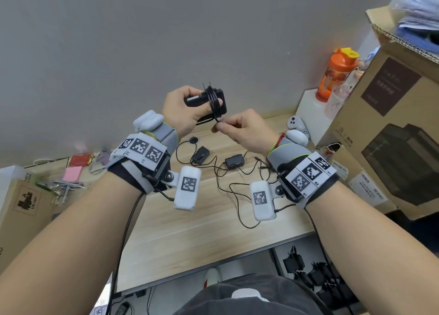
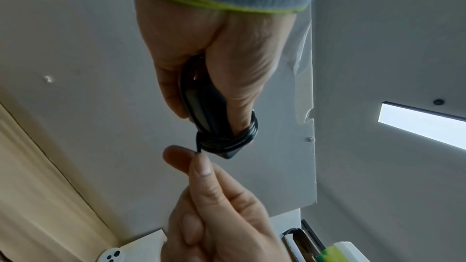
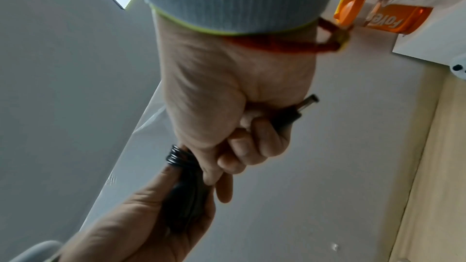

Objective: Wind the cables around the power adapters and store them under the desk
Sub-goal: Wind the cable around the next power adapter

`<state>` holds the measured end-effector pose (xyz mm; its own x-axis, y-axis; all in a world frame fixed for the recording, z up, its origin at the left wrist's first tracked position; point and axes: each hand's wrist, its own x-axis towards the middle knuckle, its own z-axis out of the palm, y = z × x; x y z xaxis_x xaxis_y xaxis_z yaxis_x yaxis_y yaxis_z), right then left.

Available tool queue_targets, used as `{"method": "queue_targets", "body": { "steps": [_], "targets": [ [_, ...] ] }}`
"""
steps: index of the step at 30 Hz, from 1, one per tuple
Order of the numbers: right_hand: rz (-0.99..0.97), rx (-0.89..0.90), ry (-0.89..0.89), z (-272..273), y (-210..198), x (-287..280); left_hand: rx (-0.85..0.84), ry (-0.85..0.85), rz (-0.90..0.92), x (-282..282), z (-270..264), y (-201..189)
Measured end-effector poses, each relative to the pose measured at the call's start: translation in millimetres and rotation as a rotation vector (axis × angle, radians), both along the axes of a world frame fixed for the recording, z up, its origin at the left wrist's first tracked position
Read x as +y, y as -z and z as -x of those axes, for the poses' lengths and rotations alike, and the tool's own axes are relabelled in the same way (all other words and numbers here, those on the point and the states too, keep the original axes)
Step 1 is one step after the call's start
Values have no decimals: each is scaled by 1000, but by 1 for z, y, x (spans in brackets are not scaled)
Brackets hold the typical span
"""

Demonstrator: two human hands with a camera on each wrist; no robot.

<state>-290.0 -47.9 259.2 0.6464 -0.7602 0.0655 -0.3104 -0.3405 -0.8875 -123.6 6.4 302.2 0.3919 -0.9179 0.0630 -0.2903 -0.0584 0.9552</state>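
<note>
One adapter nearly wound, two still loose.
Above the desk [image 1: 190,224], the left hand [image 1: 183,110] grips the adapter [image 1: 204,99]; the right hand [image 1: 244,129] pinches its cable [image 1: 215,100] end. Two adapters [image 1: 200,154] lie uncoiled on the desk.

The desk [image 1: 190,231] is seen from above by the head view; both close wrist views look upward, sharing the held adapter [image 2: 209,111]

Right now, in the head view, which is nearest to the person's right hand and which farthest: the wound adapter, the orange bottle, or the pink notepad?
From the right hand:
1. Wound adapter, just left of it in the left hand; its cable end sits in the right hand's grip.
2. Orange bottle, up to the right on a white box.
3. Pink notepad, far left on the desk.
</note>
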Motion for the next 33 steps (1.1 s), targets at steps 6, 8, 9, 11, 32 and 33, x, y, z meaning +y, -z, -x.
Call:
{"method": "queue_targets", "body": {
  "steps": [6, 8, 9, 11, 32, 33],
  "targets": [
    [77, 79, 39, 2, -21, 8, -114, -50, 10, -5, -11, 15],
    [124, 101, 53, 3, -28, 10, -122, -49, -2, -4, -12, 18],
    [141, 108, 56, 3, -30, 11, -132, -47, -5, -4, -12, 18],
    [139, 94, 70, 2, -33, 11, -160, -18, -22, -4, -10, 14],
    [-322, -455, 207, 8, -38, 6, -79, 219, -206, 4, 11, 11],
    [-330, -453, 215, 7, -38, 7, -72, 209, -201, 4, 11, 12]
  ]
}}
